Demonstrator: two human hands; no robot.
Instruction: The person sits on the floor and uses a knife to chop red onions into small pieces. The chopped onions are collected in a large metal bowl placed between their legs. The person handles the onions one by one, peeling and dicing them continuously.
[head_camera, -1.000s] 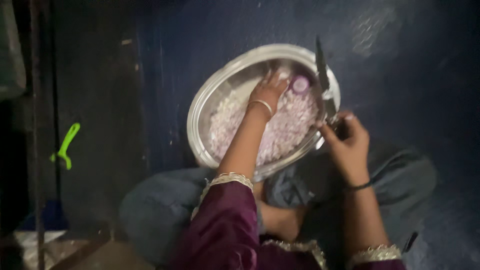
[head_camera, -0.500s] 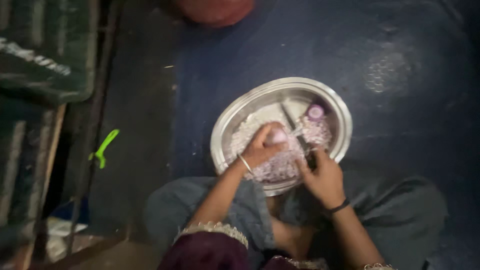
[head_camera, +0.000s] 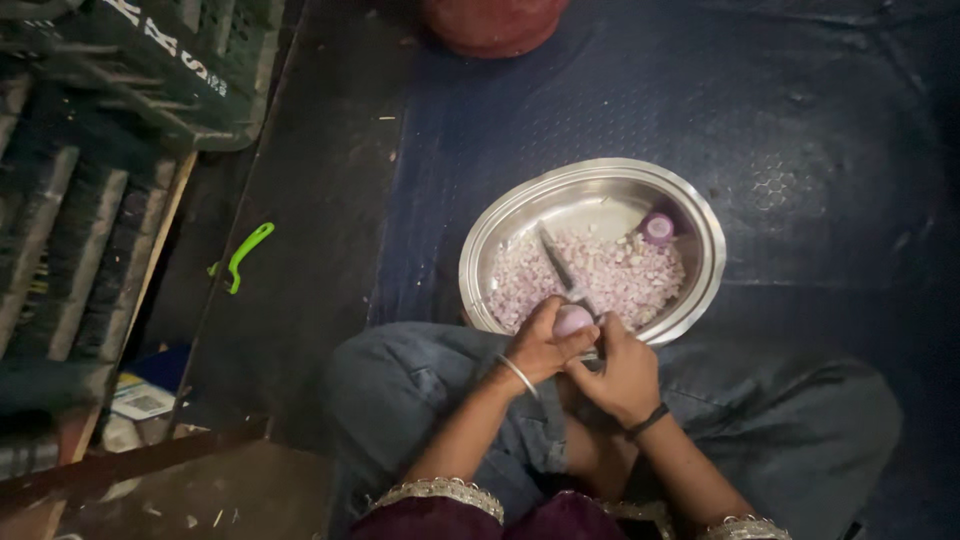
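Left hand (head_camera: 545, 345) wrapped around a peeled onion (head_camera: 572, 319) at the near rim of the steel bowl (head_camera: 700, 225); right hand (head_camera: 620, 372) gripping a knife (head_camera: 560, 265), blade over the bowl. Chopped onion (head_camera: 610, 275) lies inside the bowl; an onion half (head_camera: 657, 228) at its far side; a green peeler (head_camera: 240, 256) well left on the floor.

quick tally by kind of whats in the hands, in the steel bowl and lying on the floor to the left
Peeled onion in the left hand: 1
Knife in the right hand: 1
Onion pieces left whole in the steel bowl: 1
Heaps of chopped onion: 1
Green peelers on the floor: 1
Green crates: 1
Total: 6, plus the bowl
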